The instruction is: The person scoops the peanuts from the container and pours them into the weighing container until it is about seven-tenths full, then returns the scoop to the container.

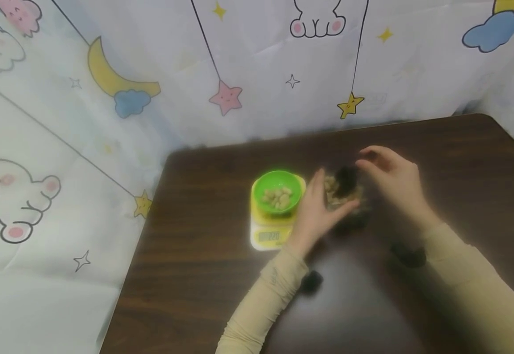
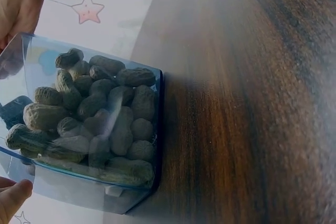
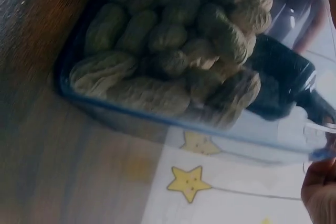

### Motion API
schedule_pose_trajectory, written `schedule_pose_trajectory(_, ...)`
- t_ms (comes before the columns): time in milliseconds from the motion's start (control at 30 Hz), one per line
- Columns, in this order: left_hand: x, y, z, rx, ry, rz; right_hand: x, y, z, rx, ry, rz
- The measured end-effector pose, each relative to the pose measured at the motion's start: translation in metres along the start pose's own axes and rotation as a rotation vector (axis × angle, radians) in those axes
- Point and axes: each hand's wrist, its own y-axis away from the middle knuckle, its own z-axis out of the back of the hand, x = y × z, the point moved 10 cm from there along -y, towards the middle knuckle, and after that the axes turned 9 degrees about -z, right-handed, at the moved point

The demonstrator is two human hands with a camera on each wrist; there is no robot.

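A clear plastic box of unshelled peanuts stands on the table to the right of a scale. My left hand holds its near left corner, the fingers along the left side and the thumb across the front. My right hand is raised at the far right of the box, thumb and forefinger bent towards each other. Right at those fingertips a black object reaches down into the box; its shape is blurred, so I cannot tell its kind. In the right wrist view a dark blocky shape shows beside the peanuts.
Left of the box, a green bowl with several peanuts sits on a yellow and white kitchen scale with a lit display. The dark wood table meets a cartoon-printed white cloth behind and at the left.
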Motion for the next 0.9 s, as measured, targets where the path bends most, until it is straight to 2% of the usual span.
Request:
schedule_pose_trajectory(133, -0.001, 0.0, 0.0, -0.002, -0.008, -0.002, -0.002, 0.001, 0.005, 0.002, 0.063, 0.048)
schedule_pose_trajectory(233, -0.002, -0.001, 0.001, -0.004, -0.015, -0.008, -0.008, 0.0, 0.007, 0.013, 0.062, 0.039)
schedule_pose_trajectory(400, -0.003, -0.002, 0.002, 0.001, -0.01, -0.006, -0.024, -0.001, 0.006, 0.06, -0.083, -0.065)
schedule_pose_trajectory(667, 0.0, -0.002, 0.001, 0.008, 0.005, 0.015, -0.045, 0.001, -0.004, 0.129, -0.497, -0.255)
schedule_pose_trajectory(900, 0.0, -0.001, 0.0, 0.008, 0.007, 0.017, -0.036, 0.006, -0.002, 0.103, -0.558, -0.297)
